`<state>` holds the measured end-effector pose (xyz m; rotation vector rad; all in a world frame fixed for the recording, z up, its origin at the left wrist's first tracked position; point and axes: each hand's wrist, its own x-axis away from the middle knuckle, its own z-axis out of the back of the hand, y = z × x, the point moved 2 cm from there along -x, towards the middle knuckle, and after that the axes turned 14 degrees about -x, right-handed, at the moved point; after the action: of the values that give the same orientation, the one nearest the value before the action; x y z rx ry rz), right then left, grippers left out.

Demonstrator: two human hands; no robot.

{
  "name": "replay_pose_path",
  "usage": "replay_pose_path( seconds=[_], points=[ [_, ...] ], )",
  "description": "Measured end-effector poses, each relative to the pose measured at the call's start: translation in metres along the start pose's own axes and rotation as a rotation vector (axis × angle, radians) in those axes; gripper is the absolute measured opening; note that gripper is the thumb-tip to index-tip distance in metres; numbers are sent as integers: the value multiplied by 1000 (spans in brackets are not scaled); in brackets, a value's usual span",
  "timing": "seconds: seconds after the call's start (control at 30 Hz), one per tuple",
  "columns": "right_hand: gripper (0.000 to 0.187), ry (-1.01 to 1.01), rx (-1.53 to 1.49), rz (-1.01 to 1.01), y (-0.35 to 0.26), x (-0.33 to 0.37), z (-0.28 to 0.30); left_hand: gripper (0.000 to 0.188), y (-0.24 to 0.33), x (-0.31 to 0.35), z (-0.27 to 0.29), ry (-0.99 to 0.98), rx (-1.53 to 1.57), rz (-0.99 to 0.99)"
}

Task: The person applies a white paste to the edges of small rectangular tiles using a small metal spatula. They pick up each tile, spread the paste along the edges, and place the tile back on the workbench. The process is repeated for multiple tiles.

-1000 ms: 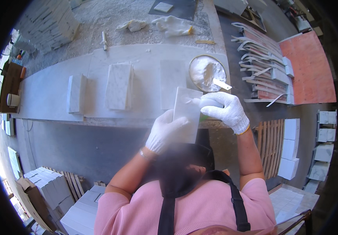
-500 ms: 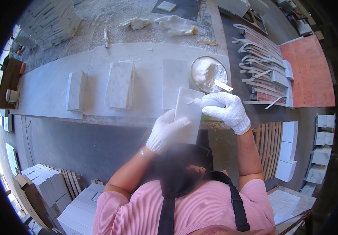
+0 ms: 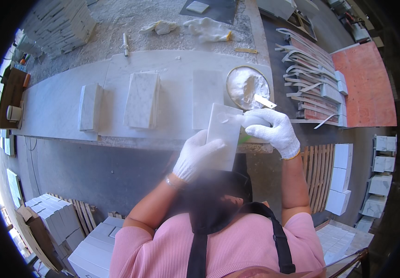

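My gloved left hand [image 3: 200,155] grips a white marble tile [image 3: 224,134] by its left edge, thumb across its face. The tile is tilted up in front of me, over the table's near edge. A whitish smear shows near its upper right corner. Beside that corner is my gloved right hand [image 3: 274,129], its fingers closed; haze and the glove hide what they hold. Just beyond stands a round tub of white paste [image 3: 241,88], a pale flat scraper [image 3: 265,101] resting on its rim. A bit of green shows below the right hand.
Stacked marble tiles [image 3: 142,100] and another stack [image 3: 90,107] sit on the pale slab [image 3: 116,95] to the left. Spare gloves [image 3: 207,30] lie at the back. Right of the table are pale strips [image 3: 309,76] and a red board [image 3: 364,85]. Cartons [image 3: 95,250] stand lower left.
My right hand has shifted slightly right, away from the tile's upper right corner. My left hand and the tile stay practically still.
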<state>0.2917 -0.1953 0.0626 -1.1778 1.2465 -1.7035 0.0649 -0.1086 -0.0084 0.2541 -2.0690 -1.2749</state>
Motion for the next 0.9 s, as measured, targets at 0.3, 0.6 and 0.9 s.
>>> replay_pose_path(
  seconds=[0.3, 0.6, 0.9],
  points=[
    [51, 125, -376, 323, 34, -16, 77, 46, -1, -1, 6, 11, -141, 33],
    [36, 548, -13, 242, 67, -102, 138, 42, 38, 5, 3, -33, -174, -20],
    [38, 504, 350, 93, 102, -158, 140, 37, 93, -35, 2, -80, -347, -39]
  ],
)
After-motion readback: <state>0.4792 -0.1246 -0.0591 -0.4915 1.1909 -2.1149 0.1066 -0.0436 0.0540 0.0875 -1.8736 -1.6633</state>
